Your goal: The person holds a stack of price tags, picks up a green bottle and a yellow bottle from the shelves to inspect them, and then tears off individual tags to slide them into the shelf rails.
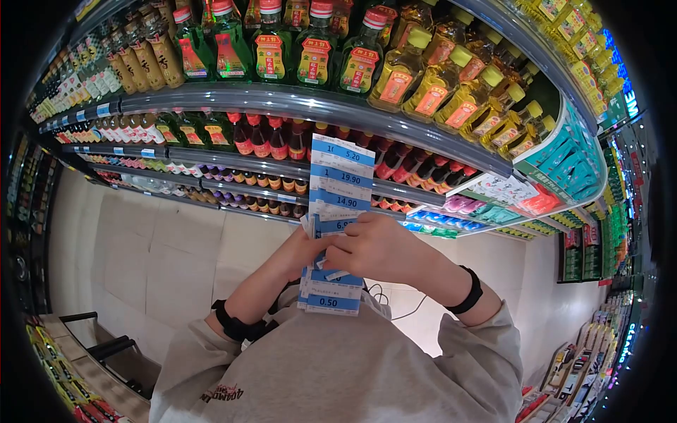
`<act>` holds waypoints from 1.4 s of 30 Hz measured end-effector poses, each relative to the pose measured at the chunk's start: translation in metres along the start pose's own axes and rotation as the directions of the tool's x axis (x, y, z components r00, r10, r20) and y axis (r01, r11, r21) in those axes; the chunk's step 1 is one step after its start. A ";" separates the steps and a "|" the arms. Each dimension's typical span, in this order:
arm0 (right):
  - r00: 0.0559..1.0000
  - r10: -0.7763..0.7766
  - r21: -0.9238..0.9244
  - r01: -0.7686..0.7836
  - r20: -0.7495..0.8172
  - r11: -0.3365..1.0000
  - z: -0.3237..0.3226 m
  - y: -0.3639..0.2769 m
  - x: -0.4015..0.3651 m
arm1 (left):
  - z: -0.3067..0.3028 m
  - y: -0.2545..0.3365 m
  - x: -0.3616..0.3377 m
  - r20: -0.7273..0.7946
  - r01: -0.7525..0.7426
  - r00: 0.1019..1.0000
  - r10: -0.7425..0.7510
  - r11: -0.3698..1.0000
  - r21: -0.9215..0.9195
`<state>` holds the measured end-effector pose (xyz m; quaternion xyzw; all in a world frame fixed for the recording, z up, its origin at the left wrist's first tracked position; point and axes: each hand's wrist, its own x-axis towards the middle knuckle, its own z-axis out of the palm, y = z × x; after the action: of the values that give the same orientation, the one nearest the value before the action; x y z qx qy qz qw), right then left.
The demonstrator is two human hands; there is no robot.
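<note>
In the head view, we hold a sheaf of blue-and-white price tags [341,173] upright in front of the shelves, at the middle of the scene. Our left grip [300,252] is closed on the sheaf's left edge and is mostly hidden behind the paper. Our right grip [377,247] is clenched on the right edge, its fingers pinching a tag near the middle of the sheaf. The price tags rise above both grips, showing 5.20, 19.90 and 14.90. They also hang below, the lowest reading 0.50. A black wristband [468,291] sits on the right wrist and a second wristband [233,326] on the left. Far behind the tags, a shelf rail [282,99] carries green bottles [271,49]. Yellow oil bottles [451,84] stand to the right, with red-capped bottles [271,141] on the shelf below.
</note>
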<state>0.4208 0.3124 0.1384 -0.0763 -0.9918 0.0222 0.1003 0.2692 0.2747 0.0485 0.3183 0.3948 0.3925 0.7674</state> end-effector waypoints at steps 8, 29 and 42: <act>0.992 0.044 -0.102 -0.056 -0.114 0.993 0.004 0.008 -0.007 | -0.002 0.005 -0.005 -0.155 0.039 0.987 -0.031 0.998 0.052; 0.979 0.116 -0.039 -0.124 -0.169 0.992 -0.002 0.012 -0.015 | 0.002 0.000 -0.001 -0.149 -0.005 0.989 0.002 1.000 -0.021; 0.968 0.015 0.006 -0.014 -0.251 1.000 0.039 -0.003 -0.043 | 0.021 -0.022 0.067 -0.109 0.199 0.973 -0.204 0.978 -0.056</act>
<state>0.4542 0.3012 0.0923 -0.0857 -0.9704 0.0152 0.2251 0.3201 0.3173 0.0177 0.2362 0.4592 0.3388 0.7865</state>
